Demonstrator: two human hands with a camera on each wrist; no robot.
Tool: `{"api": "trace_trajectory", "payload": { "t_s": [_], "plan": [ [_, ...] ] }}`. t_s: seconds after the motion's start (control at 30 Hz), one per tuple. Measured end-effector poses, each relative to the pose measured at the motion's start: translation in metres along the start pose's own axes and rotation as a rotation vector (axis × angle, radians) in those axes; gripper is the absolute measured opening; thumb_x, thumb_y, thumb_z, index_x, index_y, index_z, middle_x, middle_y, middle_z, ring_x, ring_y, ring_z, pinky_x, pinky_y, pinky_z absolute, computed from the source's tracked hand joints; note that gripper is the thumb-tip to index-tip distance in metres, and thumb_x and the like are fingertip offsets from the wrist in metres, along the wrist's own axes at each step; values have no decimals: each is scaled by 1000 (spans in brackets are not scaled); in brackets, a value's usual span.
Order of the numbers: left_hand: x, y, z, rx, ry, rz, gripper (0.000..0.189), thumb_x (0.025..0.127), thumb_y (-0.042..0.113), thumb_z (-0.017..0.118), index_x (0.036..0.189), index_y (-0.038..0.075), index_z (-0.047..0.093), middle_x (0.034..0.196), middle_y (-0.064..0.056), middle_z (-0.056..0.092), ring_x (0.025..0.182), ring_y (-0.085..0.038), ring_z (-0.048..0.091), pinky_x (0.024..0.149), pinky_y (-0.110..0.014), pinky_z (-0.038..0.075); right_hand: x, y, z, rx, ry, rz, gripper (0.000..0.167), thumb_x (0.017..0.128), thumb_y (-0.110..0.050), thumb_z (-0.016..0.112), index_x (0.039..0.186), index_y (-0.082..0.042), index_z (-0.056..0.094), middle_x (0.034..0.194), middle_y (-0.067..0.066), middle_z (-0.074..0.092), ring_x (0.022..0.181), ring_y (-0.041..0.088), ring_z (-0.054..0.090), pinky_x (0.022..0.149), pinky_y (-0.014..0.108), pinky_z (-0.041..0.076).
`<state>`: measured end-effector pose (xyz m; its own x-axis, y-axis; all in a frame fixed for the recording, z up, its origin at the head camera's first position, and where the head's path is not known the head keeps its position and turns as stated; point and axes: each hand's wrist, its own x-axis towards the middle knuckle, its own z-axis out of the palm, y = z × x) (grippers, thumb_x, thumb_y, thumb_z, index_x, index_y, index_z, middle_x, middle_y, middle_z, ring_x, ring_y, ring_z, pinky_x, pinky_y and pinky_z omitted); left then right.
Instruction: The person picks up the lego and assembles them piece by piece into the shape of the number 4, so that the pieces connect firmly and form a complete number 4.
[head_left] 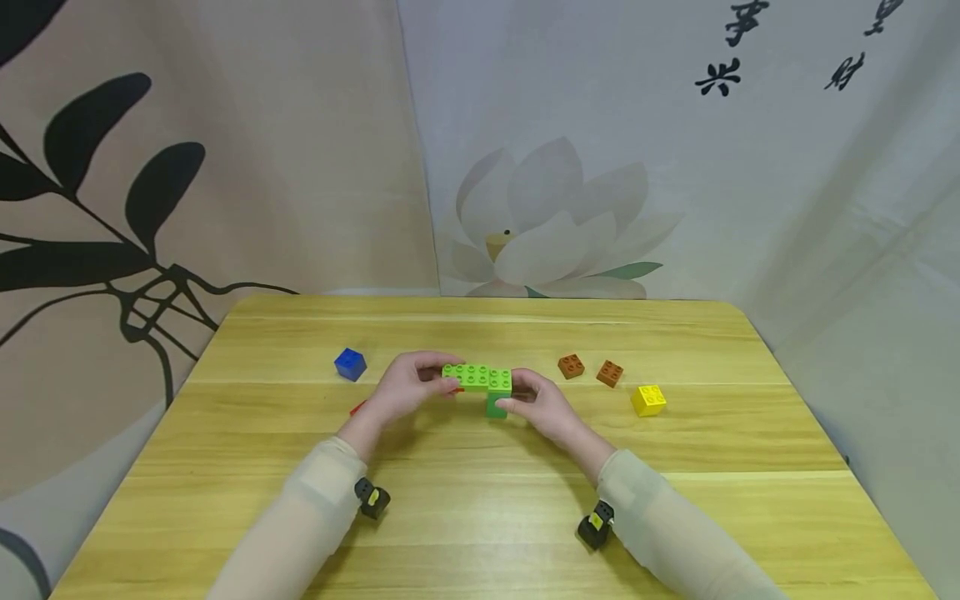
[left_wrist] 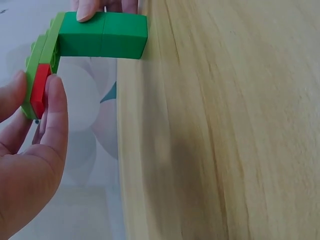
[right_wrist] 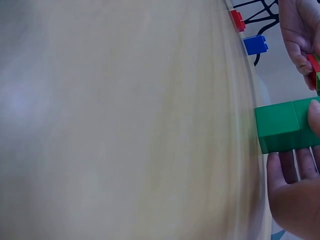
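Both hands hold one joined build of toy bricks up over the table. Light green bricks (head_left: 467, 377) form its studded top. Two dark green bricks (left_wrist: 102, 35) extend down in a column from its right end, and a red brick (left_wrist: 41, 90) sits beneath the left part. My left hand (head_left: 405, 387) pinches that left end, thumb on the light green and fingertips against the red brick. At the other end, my right hand (head_left: 551, 408) grips the dark green column between thumb and fingers.
On the wooden table (head_left: 480, 517), a blue brick (head_left: 350, 364) lies at the left, with another red brick (head_left: 357, 408) partly behind my left wrist. Two brown bricks (head_left: 571, 366) and a yellow brick (head_left: 649, 400) are at the right. A printed curtain (head_left: 315, 167) hangs behind the table.
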<state>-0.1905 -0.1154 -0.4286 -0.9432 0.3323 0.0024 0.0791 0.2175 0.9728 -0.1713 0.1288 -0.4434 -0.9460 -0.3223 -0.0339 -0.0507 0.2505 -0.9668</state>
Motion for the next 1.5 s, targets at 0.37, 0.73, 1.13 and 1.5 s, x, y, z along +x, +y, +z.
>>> {"api": "trace_trajectory", "payload": {
  "t_s": [0.37, 0.73, 1.13, 1.5],
  "plan": [
    [-3, -2, -2, 44, -3, 33, 36, 90, 7, 72, 124, -2, 66, 103, -15, 69, 85, -19, 65, 80, -39, 57, 0, 2, -1, 3, -14, 5, 41, 91, -5, 71, 127, 7, 57, 121, 18, 64, 116, 36, 58, 102, 46, 45],
    [-13, -5, -21, 111, 43, 54, 40, 94, 19, 70, 128, 0, 64, 123, -13, 66, 103, -24, 63, 85, -29, 53, -1, 0, -1, 3, -23, 3, 41, 91, -6, 71, 127, 6, 57, 122, 18, 63, 117, 36, 58, 103, 46, 45],
    [-30, -20, -52, 108, 99, 43, 41, 96, 17, 67, 129, -5, 60, 119, -19, 67, 103, -28, 66, 83, -24, 54, 7, 16, 1, -3, 2, 7, 38, 91, -4, 71, 125, 6, 59, 119, 16, 65, 114, 35, 59, 101, 47, 46],
    [-47, -32, -79, 217, 153, 14, 40, 96, 18, 68, 128, -5, 62, 116, -18, 68, 100, -18, 64, 83, -20, 51, 14, 33, 0, 19, 5, 15, 41, 89, -11, 75, 126, -1, 61, 120, 10, 65, 114, 28, 60, 102, 43, 46]
  ]
}}
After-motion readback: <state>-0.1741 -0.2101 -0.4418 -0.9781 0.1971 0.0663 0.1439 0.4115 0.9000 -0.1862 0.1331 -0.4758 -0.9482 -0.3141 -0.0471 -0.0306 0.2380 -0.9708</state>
